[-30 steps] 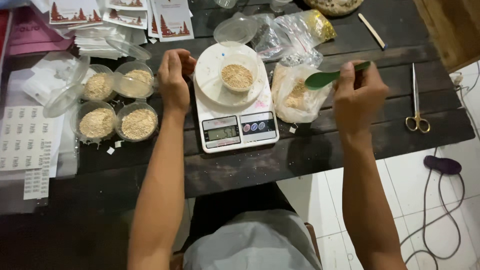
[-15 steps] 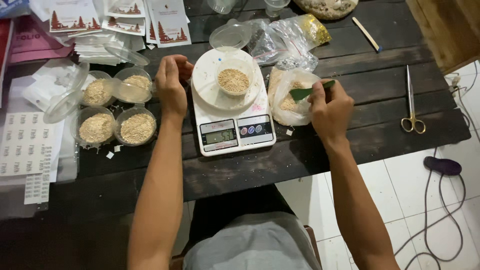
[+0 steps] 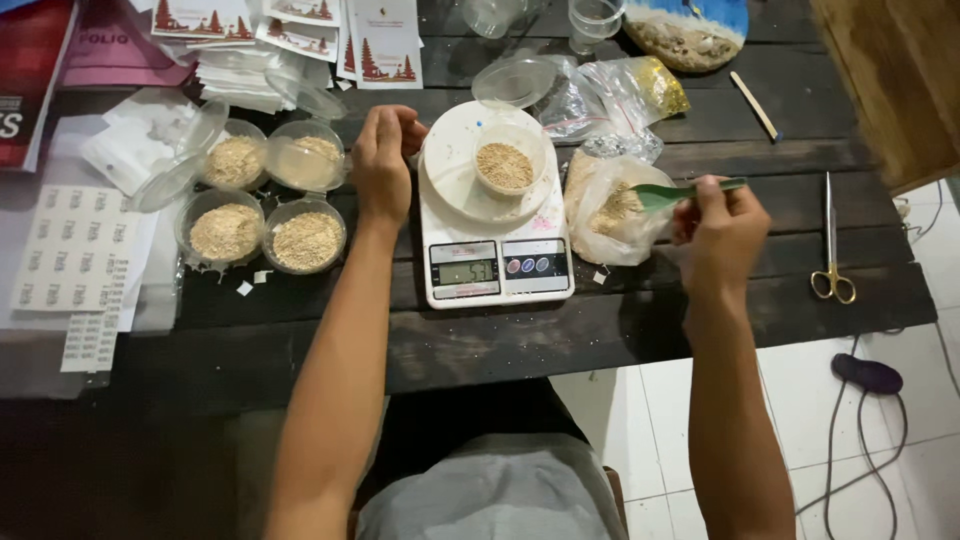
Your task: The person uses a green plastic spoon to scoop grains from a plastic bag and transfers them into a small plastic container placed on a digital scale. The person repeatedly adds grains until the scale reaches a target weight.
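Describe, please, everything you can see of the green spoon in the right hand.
The green spoon is small, seemingly plastic, with a leaf-shaped bowl and a thin flat handle. The right hand pinches the handle near its far end, and the spoon lies about level, its bowl pointing toward the scale. The bowl sits at the open mouth of a clear plastic bag of pale grains, which rests on the dark wooden table right of the white scale. Whether the bowl carries any grains, I cannot tell.

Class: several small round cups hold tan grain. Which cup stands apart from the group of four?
The cup on the white scale, right of the left hand. The other four cups cluster on the dark table to that hand's left.
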